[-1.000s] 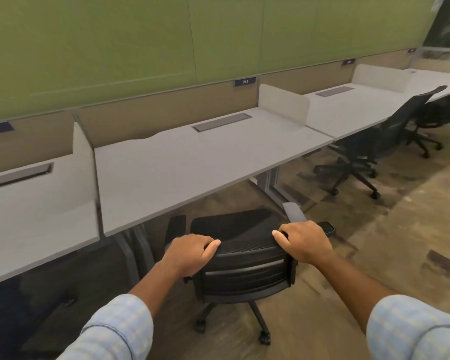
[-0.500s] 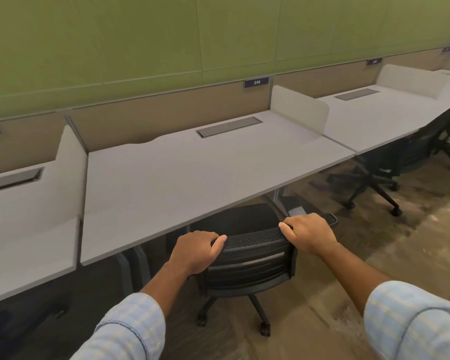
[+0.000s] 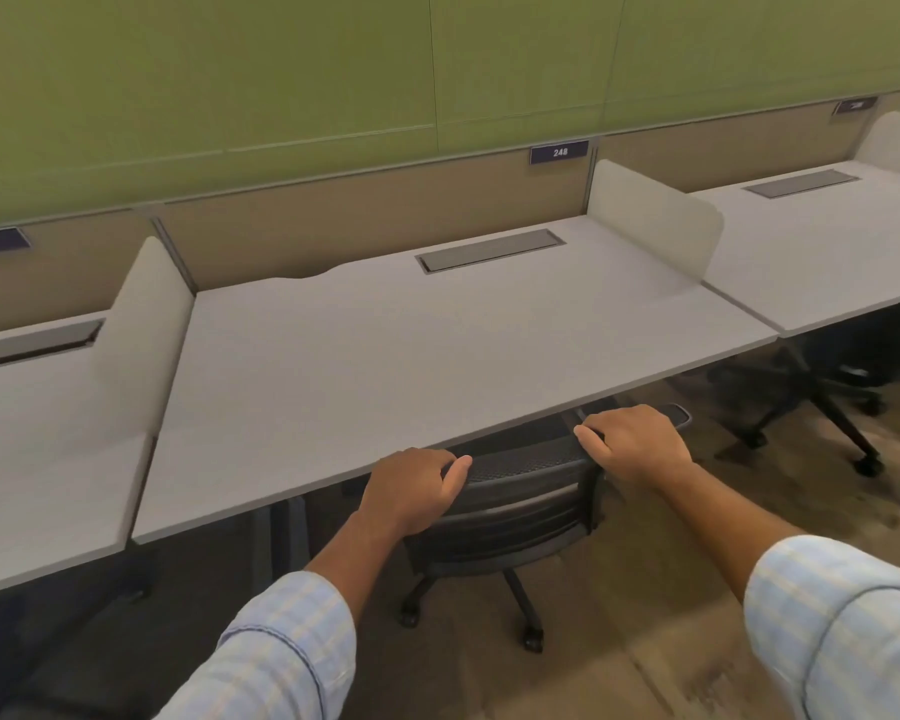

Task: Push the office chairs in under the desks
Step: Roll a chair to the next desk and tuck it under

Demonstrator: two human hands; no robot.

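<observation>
Now that the black office chair (image 3: 520, 491) has rolled forward since a second ago, its seat is hidden beneath the middle desk (image 3: 411, 356), and only the mesh backrest and wheeled base show in front of the desk's near edge. I judge this chair nearly home. The left hand (image 3: 411, 491) is closed over the backrest's top left corner, thumb lying along the rim; the right hand (image 3: 635, 444) curls over the top right corner, fingers wrapped forward (the armrest pad pokes out just beyond it). The backrest spans between both hands. Another chair (image 3: 822, 402) sits at the right desk (image 3: 827, 252), its base showing.
</observation>
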